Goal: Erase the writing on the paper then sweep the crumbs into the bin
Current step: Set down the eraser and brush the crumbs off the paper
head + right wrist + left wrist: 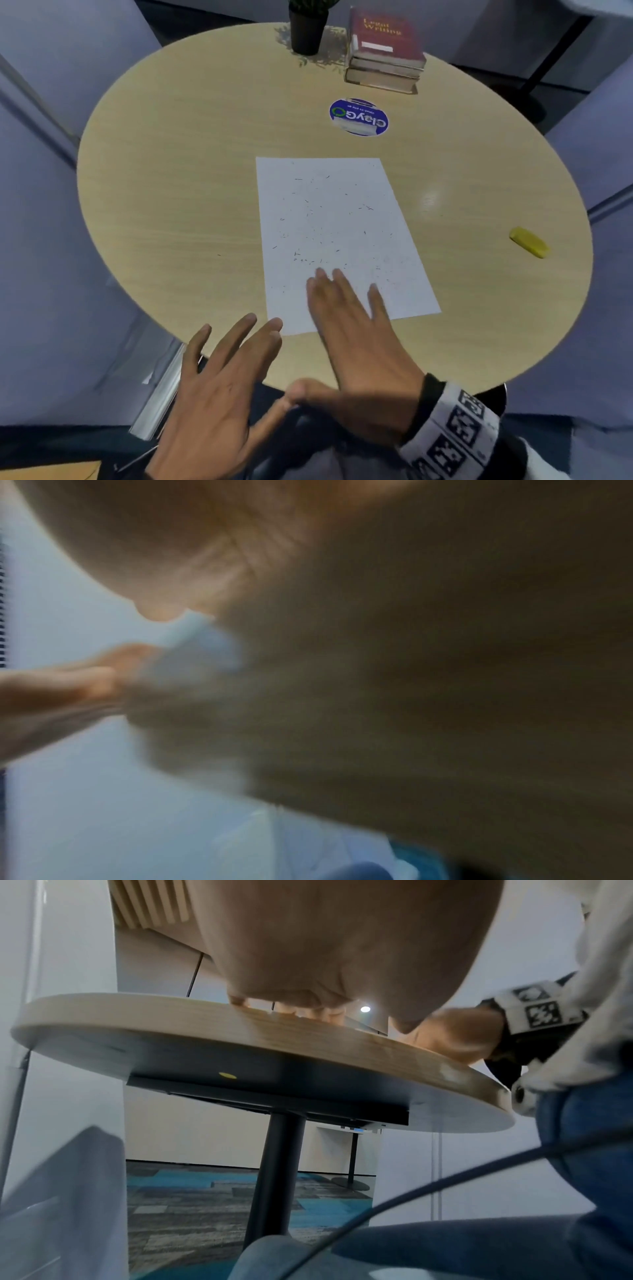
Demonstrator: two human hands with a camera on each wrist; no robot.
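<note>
- Head view: the paper (337, 236) lies mid-table, writing gone, eraser crumbs (318, 226) scattered over it.
- My right hand (356, 329) lies flat on the paper's near edge, fingers straight and holding nothing, likely ready to sweep.
- My left hand (219, 387) hovers spread and empty off the paper's near-left corner, perhaps to catch crumbs.
- The yellow eraser (529, 241) rests far right of the paper, set aside.
- No bin is visible.
</note>
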